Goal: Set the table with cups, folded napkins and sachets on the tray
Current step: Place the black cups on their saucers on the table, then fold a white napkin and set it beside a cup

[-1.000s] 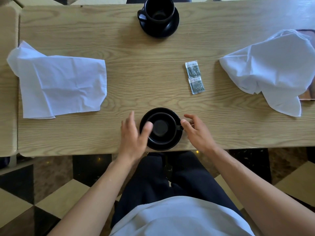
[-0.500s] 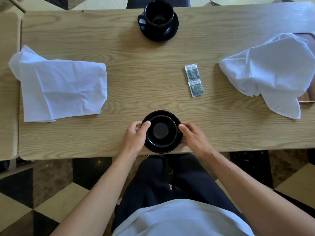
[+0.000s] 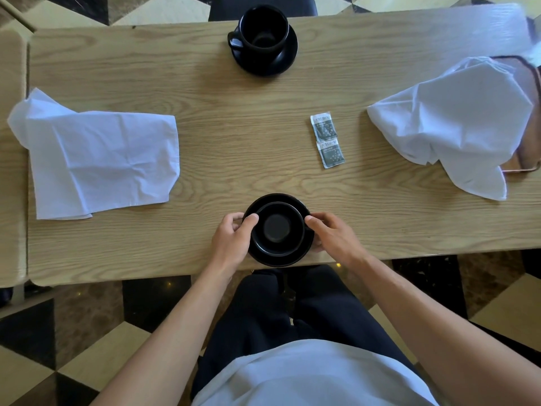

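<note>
At the lower centre of the frame, the near cup [image 3: 278, 228] sits on its saucer [image 3: 279, 257] at the bench [image 3: 234, 136] edge, with the left hand [image 3: 231, 240] and right hand [image 3: 333, 235] curled around opposite sides of the pair, fingers gripping the rim. The load lies directly between the hands, neither nearer. The two sachets [image 3: 327, 139] lie end to end up and right of the right hand, long axis running away from the person, and the tray [image 3: 527, 118], mostly under a napkin [image 3: 456, 121], is at far right, so that hand seems better placed.

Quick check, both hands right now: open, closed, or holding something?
Left hand: fingers curled round the near cup and saucer, gripping its left edge.
Right hand: gripping the same cup and saucer at its right edge.
</note>
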